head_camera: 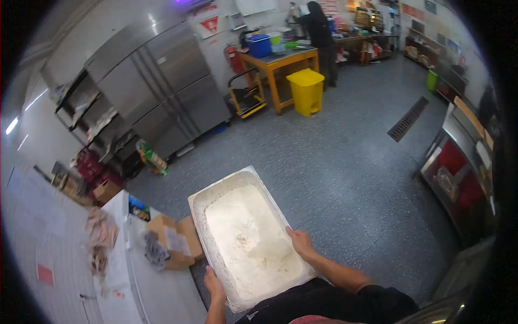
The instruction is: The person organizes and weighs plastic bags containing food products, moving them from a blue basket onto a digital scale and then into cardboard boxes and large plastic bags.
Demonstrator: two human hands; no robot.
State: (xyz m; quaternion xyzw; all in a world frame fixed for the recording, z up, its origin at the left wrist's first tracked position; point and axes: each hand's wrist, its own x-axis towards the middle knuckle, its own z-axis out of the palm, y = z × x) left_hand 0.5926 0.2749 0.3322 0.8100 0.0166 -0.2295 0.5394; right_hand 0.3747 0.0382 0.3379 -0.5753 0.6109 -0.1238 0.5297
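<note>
I carry a deep rectangular metal pan (199, 206) in front of my body, over the floor. Inside it lies a broad layer of white, flour-like powder (243, 218) with a few brownish clumps near its middle and lower part. My left hand (214, 284) grips the pan's left long side near the corner closest to me. On the opposite long side my right hand (301, 243) holds the rim, thumb on top. The fingers of both hands are partly hidden under the pan. Its near edge is against my dark clothing.
Left of me stands a white chest freezer (162, 291) with cardboard boxes (172, 239) beside the pan. A steel refrigerator (162, 81), yellow pedal bin (306, 93) and wooden table (279, 60) stand ahead. A person (321, 36) works beyond. On the right is a metal counter (457, 162).
</note>
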